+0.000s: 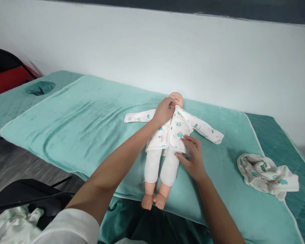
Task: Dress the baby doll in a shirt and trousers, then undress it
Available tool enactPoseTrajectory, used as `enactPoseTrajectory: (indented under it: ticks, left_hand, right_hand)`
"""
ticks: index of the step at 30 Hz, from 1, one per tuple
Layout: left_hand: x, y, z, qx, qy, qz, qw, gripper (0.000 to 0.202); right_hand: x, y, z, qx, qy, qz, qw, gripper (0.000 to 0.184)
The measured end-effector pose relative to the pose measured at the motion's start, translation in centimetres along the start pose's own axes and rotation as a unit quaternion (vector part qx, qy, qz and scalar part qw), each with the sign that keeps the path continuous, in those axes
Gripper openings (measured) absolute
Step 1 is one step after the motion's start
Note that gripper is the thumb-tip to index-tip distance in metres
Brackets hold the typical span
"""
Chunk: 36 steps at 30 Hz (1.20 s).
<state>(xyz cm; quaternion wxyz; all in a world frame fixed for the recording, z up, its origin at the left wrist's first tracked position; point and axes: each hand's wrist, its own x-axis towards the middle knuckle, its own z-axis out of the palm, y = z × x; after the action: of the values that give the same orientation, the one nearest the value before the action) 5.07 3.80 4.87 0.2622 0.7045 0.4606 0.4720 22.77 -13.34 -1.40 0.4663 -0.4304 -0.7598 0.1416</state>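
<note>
A baby doll [177, 98] lies on its back on the teal-covered bed, its feet toward me. It is dressed in a white printed baby jacket [179, 128] with both sleeves spread out and the front edges close together. White trousers [152, 165] cover its legs down to the shins, and the feet are bare. My left hand [165, 110] is at the collar by the doll's neck, fingers curled in on the jacket's edge. Over the jacket's lower right side, my right hand [193, 157] has its thumb and fingers apart, fingertips touching the cloth.
A crumpled printed baby garment [266, 174] lies on the bed [73, 112] to the right. Toward the left end, the bed has a round hole [40, 88]. A black chair [27, 193] with pale cloth [14, 223] on it stands at lower left. Behind rises a white wall.
</note>
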Motion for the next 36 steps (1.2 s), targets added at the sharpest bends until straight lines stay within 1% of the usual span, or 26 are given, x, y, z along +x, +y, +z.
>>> enactPoseTrajectory:
  ticks: [2,4,7,9,10,13,15,17,20,23,25,27,29,31,33,36]
  left_hand:
    - [-1.5,-0.6,-0.6,-0.042,0.028,-0.014,0.999,0.021]
    - [-3.8,-1.5,-1.5,-0.051,0.057,-0.034,0.996,0.019]
    - [-8.3,-2.9,-2.9,-0.024,0.082,-0.056,0.995,0.018]
    - [-11.5,-3.6,-3.8,-0.003,0.088,-0.074,0.993,0.021]
    - [-12.9,-3.8,-4.3,0.005,0.081,-0.086,0.993,0.021]
    - [-16.6,-3.9,-5.4,0.029,0.019,-0.104,0.994,0.023]
    - [-18.4,-3.7,-6.0,0.045,-0.01,-0.104,0.994,0.027]
    - [-19.7,-3.4,-6.4,0.067,-0.031,-0.095,0.993,0.034]
    - [-20.7,-3.1,-6.7,0.093,-0.05,-0.078,0.991,0.048]
    - [-20.8,-2.8,-6.7,0.092,-0.041,-0.078,0.992,0.052]
    - [-20.7,-2.6,-6.7,0.092,-0.031,-0.079,0.992,0.047]
    - [-20.7,-2.5,-6.6,0.097,-0.023,-0.077,0.992,0.037]
    - [-20.7,-2.4,-6.4,0.099,-0.014,-0.075,0.992,0.028]
    - [-20.7,-2.4,-6.3,0.09,-0.003,-0.08,0.993,0.02]
    - [-20.8,-2.4,-6.2,0.064,0.007,-0.08,0.995,0.017]
    - [-21.1,-2.4,-6.4,0.023,0.027,-0.04,0.999,0.019]
  right_hand:
    - [-1.1,-0.3,-0.1,0.008,0.017,0.022,1.0,0.045]
    - [-2.0,-0.4,-0.3,-0.001,0.035,0.038,0.999,0.04]
    - [-2.8,-0.3,-0.2,-0.053,0.058,0.085,0.993,0.034]
    - [-3.0,-0.3,0.0,-0.08,0.056,0.12,0.988,0.031]
    - [-3.1,-0.3,0.1,-0.087,0.052,0.129,0.986,0.029]
    - [-3.0,-0.5,0.1,-0.086,0.047,0.123,0.988,0.019]
    - [-3.0,-0.7,-0.1,-0.076,0.053,0.108,0.99,0.015]
    - [-3.1,-1.0,-0.4,-0.062,0.06,0.097,0.992,0.013]
    - [-3.4,-1.4,-0.7,-0.042,0.042,0.092,0.994,0.014]
    - [-3.7,-1.5,-0.6,-0.036,0.028,0.111,0.993,0.016]
    - [-3.9,-1.3,-0.5,-0.031,0.029,0.126,0.991,0.015]
    - [-3.9,-1.2,-0.4,-0.032,0.029,0.14,0.989,0.013]
    - [-3.8,-1.2,-0.1,-0.053,0.047,0.146,0.987,0.015]
    - [-3.6,-1.5,0.2,-0.092,0.08,0.123,0.985,0.023]
    - [-2.9,-2.1,0.4,-0.127,0.095,0.071,0.985,0.039]
    - [-1.3,-3.0,0.8,-0.136,0.056,0.001,0.989,0.058]
